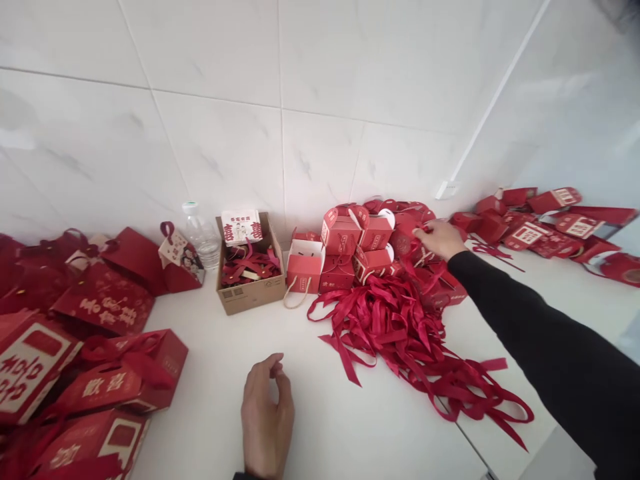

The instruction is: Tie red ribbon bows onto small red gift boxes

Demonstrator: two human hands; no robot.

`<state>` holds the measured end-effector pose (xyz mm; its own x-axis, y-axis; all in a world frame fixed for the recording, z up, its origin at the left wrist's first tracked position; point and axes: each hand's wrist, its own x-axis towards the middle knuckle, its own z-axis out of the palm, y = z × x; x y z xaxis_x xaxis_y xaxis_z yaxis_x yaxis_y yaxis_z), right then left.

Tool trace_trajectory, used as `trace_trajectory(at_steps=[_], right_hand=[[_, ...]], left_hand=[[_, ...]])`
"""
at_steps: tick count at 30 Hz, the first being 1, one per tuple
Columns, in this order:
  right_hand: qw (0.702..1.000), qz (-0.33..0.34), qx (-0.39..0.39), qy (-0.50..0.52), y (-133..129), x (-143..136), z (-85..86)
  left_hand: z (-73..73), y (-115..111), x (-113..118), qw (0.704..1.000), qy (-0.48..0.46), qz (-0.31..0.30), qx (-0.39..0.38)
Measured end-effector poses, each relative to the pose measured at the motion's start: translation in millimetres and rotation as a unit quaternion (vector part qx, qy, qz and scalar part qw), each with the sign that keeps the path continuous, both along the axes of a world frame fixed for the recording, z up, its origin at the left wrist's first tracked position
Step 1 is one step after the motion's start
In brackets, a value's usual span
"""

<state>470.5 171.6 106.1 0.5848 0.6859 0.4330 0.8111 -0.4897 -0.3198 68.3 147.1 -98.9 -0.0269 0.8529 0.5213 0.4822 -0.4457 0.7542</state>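
My left hand [267, 413] hovers over the white table [330, 420] at the lower middle, fingers curved and apart, holding nothing. My right hand [440, 239] reaches out to the stacked red gift boxes at the back right; its thumb and fingers are closed at a red box [404, 241] there. What exactly lies between the fingertips is too small to make out. Just in front of that hand, a tangled heap of red ribbons [395, 327] spreads toward the right table edge. Small red boxes with rope handles [341, 230] stand left of the hand.
A cardboard box [251, 299] with dark red pieces and printed cards stands by the tiled wall, beside a clear plastic bottle [201, 233]. Red gift boxes with bows [115, 383] fill the left side. More red boxes [545, 227] lie at the far right.
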Motion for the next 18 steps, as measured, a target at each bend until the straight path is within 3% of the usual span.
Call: trace_trajectory(at_steps=[4, 7, 9, 13, 15, 18], right_hand=[[0.998, 0.007, 0.063, 0.005, -19.4, -21.6, 12.4], [0.993, 0.067, 0.098, -0.006, -45.1, -54.4, 18.3], [0.986, 0.11, 0.121, -0.016, -63.3, -83.8, 11.5], [0.961, 0.264, 0.088, 0.006, -92.1, -146.8, -31.9], [0.912, 0.406, 0.061, 0.017, -103.2, -173.1, -59.1], [0.851, 0.523, 0.032, 0.033, -119.3, -198.4, -87.1]], left_hand=[[2.0, -2.6, 1.5, 0.999, -0.025, -0.007, -0.025], [3.2, -4.0, 2.9, 0.997, -0.057, -0.011, -0.052], [4.3, -4.4, 3.8, 0.994, -0.084, -0.009, -0.07], [10.3, -5.2, 1.6, 0.985, -0.138, 0.009, -0.102], [15.6, -6.2, -3.2, 0.981, -0.162, 0.013, -0.107], [24.9, -8.9, -13.4, 0.978, -0.181, -0.006, -0.105]])
